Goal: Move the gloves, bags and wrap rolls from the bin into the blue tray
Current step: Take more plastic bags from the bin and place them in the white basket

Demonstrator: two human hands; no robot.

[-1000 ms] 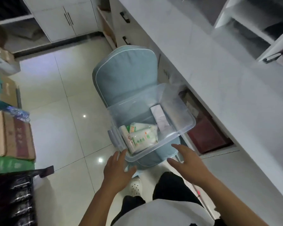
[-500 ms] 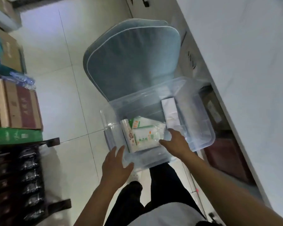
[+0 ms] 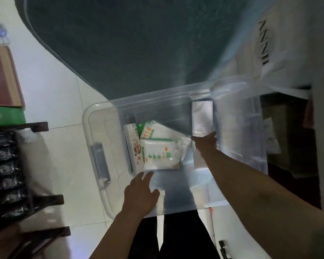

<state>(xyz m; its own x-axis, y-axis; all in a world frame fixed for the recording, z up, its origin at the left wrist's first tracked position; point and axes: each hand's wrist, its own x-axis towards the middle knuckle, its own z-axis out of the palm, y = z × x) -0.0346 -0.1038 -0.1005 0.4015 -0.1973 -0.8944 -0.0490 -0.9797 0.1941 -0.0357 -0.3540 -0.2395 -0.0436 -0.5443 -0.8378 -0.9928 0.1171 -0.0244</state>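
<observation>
Overhead, a grey-blue cushion (image 3: pixel 138 43) is cut off by the frame. Below it the clear bin (image 3: pixel 94 139) holds white-and-green packs (image 3: pixel 161 154) and a pale box (image 3: pixel 202 118). Left hand (image 3: pixel 140 197) rests spread on the rim; right hand (image 3: pixel 206 141) reaches inside, its fingers hidden.

Packets (image 3: pixel 160 154) lie in the bin (image 3: pixel 94 139), left of box (image 3: pixel 202 118).

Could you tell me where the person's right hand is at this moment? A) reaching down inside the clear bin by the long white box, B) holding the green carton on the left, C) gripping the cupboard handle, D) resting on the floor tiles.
A: the right hand is inside the clear bin, at the long white box, beside the green-and-white packs.
</observation>
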